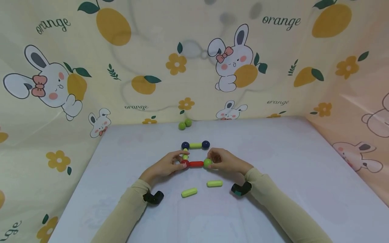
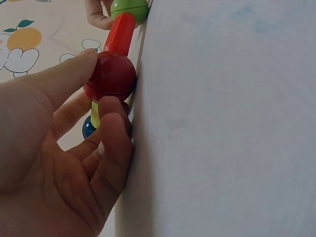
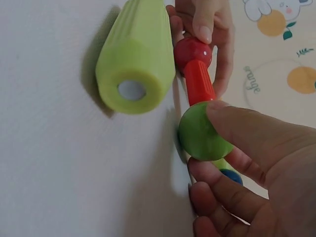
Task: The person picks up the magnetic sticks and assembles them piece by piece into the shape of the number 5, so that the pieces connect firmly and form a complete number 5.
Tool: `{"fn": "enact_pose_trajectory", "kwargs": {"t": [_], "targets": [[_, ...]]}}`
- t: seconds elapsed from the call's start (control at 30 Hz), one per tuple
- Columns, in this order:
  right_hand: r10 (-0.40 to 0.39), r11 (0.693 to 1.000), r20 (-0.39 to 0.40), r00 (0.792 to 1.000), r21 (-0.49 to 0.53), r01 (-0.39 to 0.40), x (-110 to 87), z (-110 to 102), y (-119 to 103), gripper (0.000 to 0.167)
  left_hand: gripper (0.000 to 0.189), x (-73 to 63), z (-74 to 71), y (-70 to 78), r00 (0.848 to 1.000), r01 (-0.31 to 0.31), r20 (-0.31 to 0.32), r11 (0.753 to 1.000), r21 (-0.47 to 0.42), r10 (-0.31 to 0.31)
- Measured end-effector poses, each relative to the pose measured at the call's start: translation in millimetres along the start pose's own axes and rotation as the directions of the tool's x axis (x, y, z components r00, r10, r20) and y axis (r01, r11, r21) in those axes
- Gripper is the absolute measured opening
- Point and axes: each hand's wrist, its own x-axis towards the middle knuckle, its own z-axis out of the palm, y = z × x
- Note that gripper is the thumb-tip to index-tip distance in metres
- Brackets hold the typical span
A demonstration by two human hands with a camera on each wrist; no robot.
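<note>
My left hand (image 1: 165,165) holds a red ball (image 2: 112,74) between thumb and fingers. From it a red rod (image 1: 196,164) runs right to a green ball (image 3: 203,132), which my right hand (image 1: 227,161) pinches with its thumb and fingers. A yellow-green rod (image 1: 185,157), partly behind the left fingers, leads back from the red ball to a dark blue ball (image 1: 185,145). Another yellow-green rod (image 1: 195,145) links that ball to a second dark blue ball (image 1: 205,144) on the right. Together the pieces form a shape with its right side open, lying on the white table.
Two loose yellow-green rods, a left one (image 1: 189,192) and a right one (image 1: 214,183), lie nearer the front; the right one has a silvery disc in its end. Two green balls (image 1: 185,124) sit at the table's back edge, before a patterned cloth (image 1: 194,67).
</note>
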Motion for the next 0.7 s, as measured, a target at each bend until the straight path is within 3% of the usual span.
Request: {"fn": "enact_pose_trajectory", "kwargs": {"t": [0.23, 0.7], "targets": [[-0.001, 1.000, 0.006, 1.000, 0.031, 0.001, 0.7, -0.6, 1.9, 0.026, 0.051, 0.1, 0.1, 0.4, 1.000, 0.027, 0.004, 1.000, -0.007, -0.027], [-0.016, 0.999, 0.000, 1.000, 0.030, 0.016, 0.2, -1.7, 2.4, 0.027, 0.051, -1.0, 0.3, 2.7, 1.000, 0.010, 0.000, 1.000, 0.004, -0.010]]}}
